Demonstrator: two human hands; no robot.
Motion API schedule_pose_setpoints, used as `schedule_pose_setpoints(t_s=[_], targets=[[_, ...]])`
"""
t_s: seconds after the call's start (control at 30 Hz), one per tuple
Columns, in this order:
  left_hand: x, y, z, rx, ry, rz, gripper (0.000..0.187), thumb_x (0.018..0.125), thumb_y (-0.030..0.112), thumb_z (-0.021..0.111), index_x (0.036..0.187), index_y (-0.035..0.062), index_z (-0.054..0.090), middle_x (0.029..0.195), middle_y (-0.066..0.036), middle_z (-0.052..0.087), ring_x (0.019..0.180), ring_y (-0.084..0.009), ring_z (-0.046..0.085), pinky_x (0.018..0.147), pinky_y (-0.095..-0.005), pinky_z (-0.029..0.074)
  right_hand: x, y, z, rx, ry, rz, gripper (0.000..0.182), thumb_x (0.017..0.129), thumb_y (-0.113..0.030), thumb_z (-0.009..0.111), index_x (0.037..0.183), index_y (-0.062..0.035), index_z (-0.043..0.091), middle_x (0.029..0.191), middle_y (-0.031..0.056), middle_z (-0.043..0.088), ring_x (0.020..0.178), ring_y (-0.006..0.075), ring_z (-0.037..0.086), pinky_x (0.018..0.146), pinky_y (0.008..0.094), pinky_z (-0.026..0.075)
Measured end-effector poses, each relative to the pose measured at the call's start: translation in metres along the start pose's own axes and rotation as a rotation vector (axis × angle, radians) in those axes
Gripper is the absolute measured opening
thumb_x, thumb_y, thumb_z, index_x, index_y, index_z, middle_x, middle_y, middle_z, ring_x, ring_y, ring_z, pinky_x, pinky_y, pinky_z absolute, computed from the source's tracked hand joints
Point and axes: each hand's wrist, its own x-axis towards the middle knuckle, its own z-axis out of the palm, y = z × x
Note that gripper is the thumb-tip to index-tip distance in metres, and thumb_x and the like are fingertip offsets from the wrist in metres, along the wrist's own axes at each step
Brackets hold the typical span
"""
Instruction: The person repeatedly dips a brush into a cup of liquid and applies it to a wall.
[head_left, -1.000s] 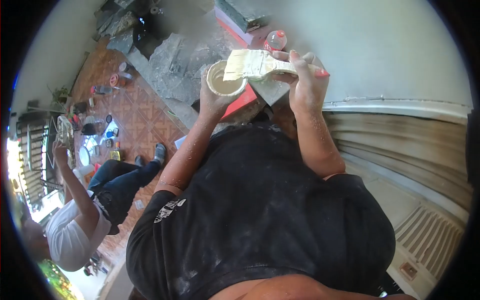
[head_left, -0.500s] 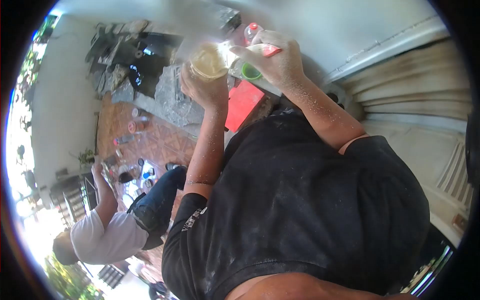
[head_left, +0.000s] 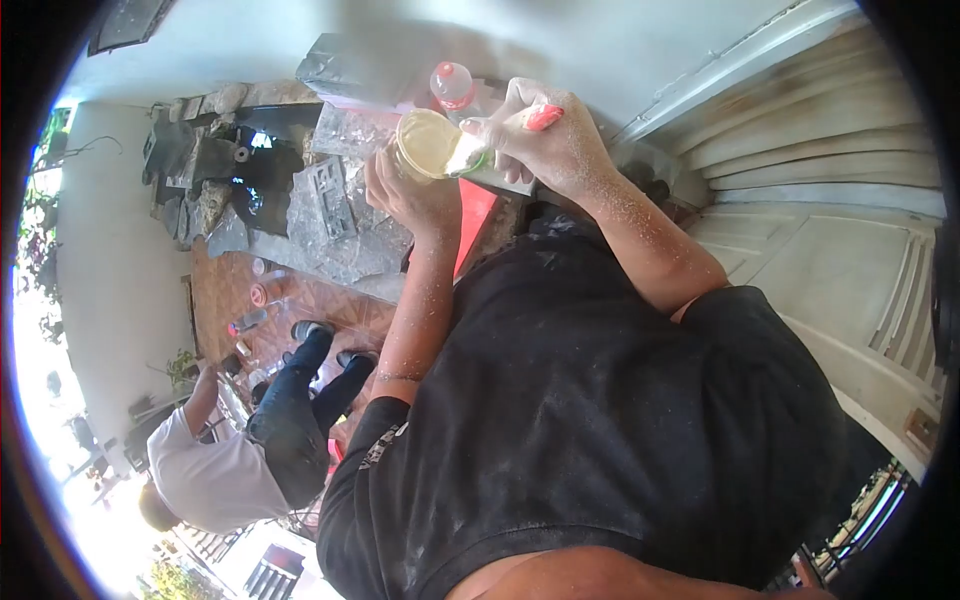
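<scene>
A small round tub (head_left: 420,135) with pale cream stuff inside is gripped by my left hand (head_left: 425,200), its mouth tilted toward me. My right hand (head_left: 560,150) is closed around a paintbrush (head_left: 464,156); its white-coated tip touches the tub's rim, and a red handle end shows above the fist. Whitish specks cover both hands and forearms. Just behind the brush is a green rim (head_left: 482,163), mostly hidden.
A bottle with a red cap (head_left: 452,84) stands near the wall. Below my hands are a bright red flat piece (head_left: 477,218) and a dusty grey slab (head_left: 330,205). To the left, a person in a white shirt (head_left: 215,475) bends over items on the tiled floor (head_left: 225,290).
The brush tip has come to the tub's rim as my right hand shifted slightly. My view has moved, showing more wall and door. The other person has bent lower.
</scene>
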Motion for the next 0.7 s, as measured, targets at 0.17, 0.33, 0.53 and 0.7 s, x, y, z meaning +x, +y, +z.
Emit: schedule_pose_setpoints(t_s=[0.17,0.33,0.53,0.7], targets=[[0.009,0.004,0.017,-0.008,0.096,0.064,0.068,0.072,0.030,0.085,0.126,0.0080,0.050,0.123,-0.005,0.061,0.120,-0.0305,0.052,0.099,-0.0464,0.035,0.017,0.005,-0.012,0.153,0.037,0.044,0.034,0.089,-0.026,0.076,0.074,-0.0073,0.051,0.060,0.0057,0.062,0.047,0.0091,0.058,0.041,0.0229,0.043],[0.019,0.014,0.027,0.026,0.073,0.111,0.073,0.071,0.033,0.087,0.128,0.0072,0.049,0.124,-0.006,0.060,0.119,-0.0315,0.052,0.100,-0.0456,0.036,0.037,0.011,-0.027,0.323,0.103,0.123,0.038,0.090,-0.029,0.074,0.072,-0.0108,0.047,0.055,0.0072,0.061,0.041,0.0102,0.055,0.036,0.0229,0.037],[0.029,0.018,0.040,-0.059,0.030,0.147,0.085,0.066,0.030,0.091,0.133,0.0050,0.045,0.128,-0.011,0.056,0.121,-0.0343,0.049,0.103,-0.0470,0.036,0.066,0.024,-0.049,0.355,0.076,0.177,0.049,0.091,-0.049,0.071,0.077,-0.0034,0.060,0.058,0.0022,0.055,0.042,0.0089,0.050,0.036,0.0242,0.034],[0.029,0.015,0.053,-0.088,0.028,0.114,0.085,0.066,0.028,0.091,0.133,0.0047,0.044,0.128,-0.012,0.056,0.122,-0.0350,0.049,0.104,-0.0472,0.036,0.086,0.049,-0.053,0.478,0.143,0.208,0.051,0.091,-0.052,0.069,0.081,-0.0019,0.061,0.059,0.0016,0.055,0.042,0.0091,0.050,0.035,0.0240,0.032]])
